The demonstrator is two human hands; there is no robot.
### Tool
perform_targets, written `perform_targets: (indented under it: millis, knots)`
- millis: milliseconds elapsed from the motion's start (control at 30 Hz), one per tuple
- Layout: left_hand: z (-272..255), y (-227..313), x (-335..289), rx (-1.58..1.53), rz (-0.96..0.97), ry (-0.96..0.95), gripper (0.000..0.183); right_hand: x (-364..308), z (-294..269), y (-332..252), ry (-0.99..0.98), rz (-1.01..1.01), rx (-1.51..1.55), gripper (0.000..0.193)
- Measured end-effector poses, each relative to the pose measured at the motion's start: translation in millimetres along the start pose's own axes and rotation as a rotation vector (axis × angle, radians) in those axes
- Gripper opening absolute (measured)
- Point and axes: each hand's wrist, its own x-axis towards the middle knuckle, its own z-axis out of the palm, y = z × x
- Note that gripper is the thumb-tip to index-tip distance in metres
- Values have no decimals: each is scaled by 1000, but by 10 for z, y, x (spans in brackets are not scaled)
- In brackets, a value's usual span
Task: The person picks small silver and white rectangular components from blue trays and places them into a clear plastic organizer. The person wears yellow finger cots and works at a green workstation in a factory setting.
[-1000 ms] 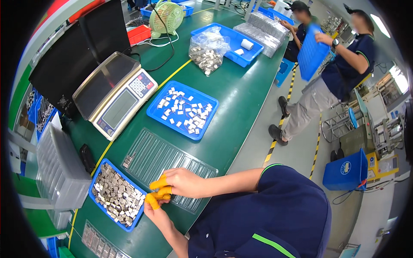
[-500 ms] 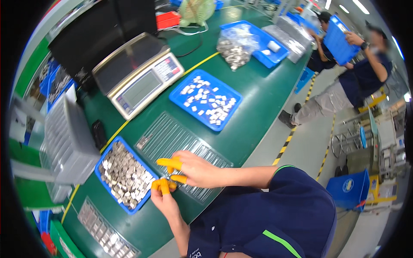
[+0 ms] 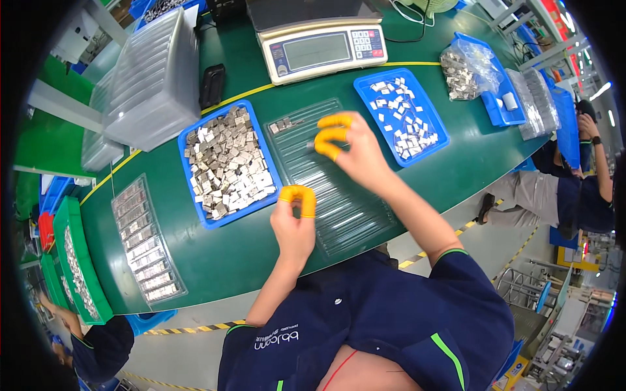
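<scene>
You are working at the green bench, with the clear ribbed tray lying directly in front of you so both hands can reach it. The blue bin of metal parts is sitting just left of it, feeding your left hand, whose capped fingertips are pinching together. Your right hand is hovering over the tray's top rows, fingers spread, apparently placing; whether it is holding a part I cannot tell.

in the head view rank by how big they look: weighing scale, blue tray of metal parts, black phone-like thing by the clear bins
1. Blue tray of metal parts and weighing scale: look alike, and the scale is cut off at the top.
2. Black device: clearly smallest.
</scene>
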Motion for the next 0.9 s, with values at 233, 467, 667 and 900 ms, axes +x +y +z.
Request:
perform_targets:
  millis: [233,467,667,900]
  knots:
    - [144,10,22,482,402,-60,28,429,303,522,-57,-91,-171,17]
    - [59,-105,48,558,371,-128,28,474,398,576,-51,-176,-347,17]
    - [100,-143,22,613,375,-146,29,511,329,528,-18,-252,-404,17]
    - [101,-167,1,650,379,-159,31,484,345,458,-41,-390,-421,14]
